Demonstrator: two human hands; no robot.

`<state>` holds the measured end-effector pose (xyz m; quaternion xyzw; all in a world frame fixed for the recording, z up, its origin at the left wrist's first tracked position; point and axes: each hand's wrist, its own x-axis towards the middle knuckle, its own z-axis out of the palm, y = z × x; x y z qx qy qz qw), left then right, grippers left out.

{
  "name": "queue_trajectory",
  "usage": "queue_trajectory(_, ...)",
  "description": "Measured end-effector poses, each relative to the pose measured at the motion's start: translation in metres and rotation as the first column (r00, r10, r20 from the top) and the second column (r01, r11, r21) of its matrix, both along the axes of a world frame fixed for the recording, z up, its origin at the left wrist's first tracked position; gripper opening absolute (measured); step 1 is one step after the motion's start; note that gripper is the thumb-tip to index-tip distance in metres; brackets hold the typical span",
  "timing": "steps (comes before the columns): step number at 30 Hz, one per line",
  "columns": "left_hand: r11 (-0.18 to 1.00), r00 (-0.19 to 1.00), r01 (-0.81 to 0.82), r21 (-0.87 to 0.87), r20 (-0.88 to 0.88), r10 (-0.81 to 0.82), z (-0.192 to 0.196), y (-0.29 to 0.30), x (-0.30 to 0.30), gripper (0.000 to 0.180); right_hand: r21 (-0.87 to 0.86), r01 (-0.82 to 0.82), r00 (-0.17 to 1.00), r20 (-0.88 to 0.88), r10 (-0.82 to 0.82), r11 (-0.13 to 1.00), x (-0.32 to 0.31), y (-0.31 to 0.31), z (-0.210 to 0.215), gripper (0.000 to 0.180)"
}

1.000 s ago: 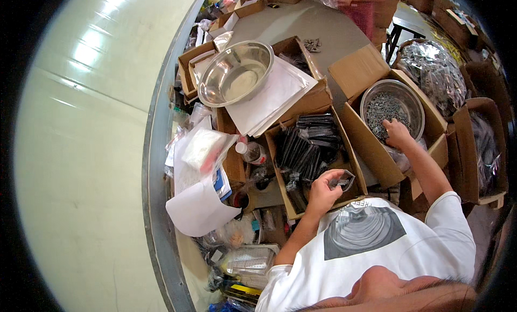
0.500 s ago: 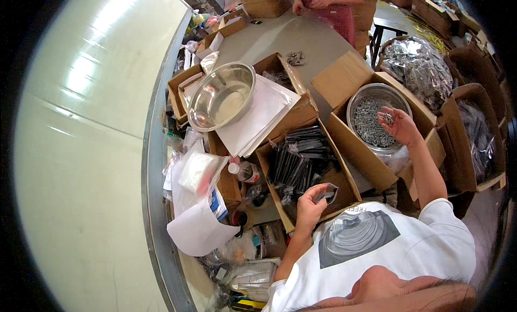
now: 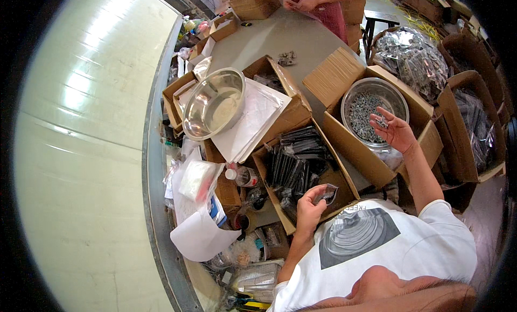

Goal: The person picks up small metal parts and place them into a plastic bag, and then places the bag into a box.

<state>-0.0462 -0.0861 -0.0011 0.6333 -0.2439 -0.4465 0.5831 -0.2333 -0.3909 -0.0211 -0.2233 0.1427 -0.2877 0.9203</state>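
Observation:
My left hand (image 3: 308,210) pinches the edge of a small clear plastic bag (image 3: 326,194) above the near end of an open carton. In that carton (image 3: 344,174) lie stacks of black, flat packs (image 3: 299,156) in clear wrapping. My right hand (image 3: 397,133) is raised palm up over a metal bowl (image 3: 403,103), its fingers partly spread, with a few small screws (image 3: 383,121) resting on them. More loose grey screws (image 3: 362,108) cover the bottom of the bowl. The bowl sits inside another open carton (image 3: 371,164).
A second metal bowl (image 3: 239,96) tilts on white sheets (image 3: 264,118) at the left. A bottle (image 3: 245,176) stands near the packs. At the far right are cartons and a heap of clear bags with metal parts (image 3: 412,59). A co-worker's hands (image 3: 301,4) show across the table.
My right hand has opened its fingers somewhat and turned a little over the screw bowl. The left hand keeps its hold on the bag. The whole view has shifted slightly.

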Motion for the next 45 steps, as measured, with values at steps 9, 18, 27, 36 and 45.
queue_trajectory(9,1.000,1.000,0.011,0.002,0.013,-0.011,0.000,-0.003,-0.004,0.043,-0.065,-0.013,0.993,-0.116,0.005,0.998,0.004,0.002,0.000,0.056)
queue_trajectory(18,1.000,1.000,-0.014,0.004,0.016,0.014,-0.005,-0.004,-0.007,0.040,-0.056,-0.019,0.995,-0.095,0.013,0.998,0.006,0.002,0.000,0.056)
queue_trajectory(27,1.000,1.000,-0.024,-0.009,0.012,0.024,-0.008,-0.004,-0.007,0.040,-0.050,0.012,0.989,-0.145,-0.019,0.999,0.006,0.001,-0.001,0.045)
queue_trajectory(36,1.000,1.000,0.001,-0.005,0.015,-0.001,-0.011,-0.002,-0.006,0.043,-0.130,0.094,0.952,-0.279,-0.127,0.987,0.005,-0.005,-0.015,0.031)
queue_trajectory(45,1.000,0.986,0.024,-0.005,0.168,-0.023,-0.019,-0.010,-0.007,0.041,-0.141,-0.263,0.936,-0.276,0.217,0.954,0.050,0.075,0.038,0.029)
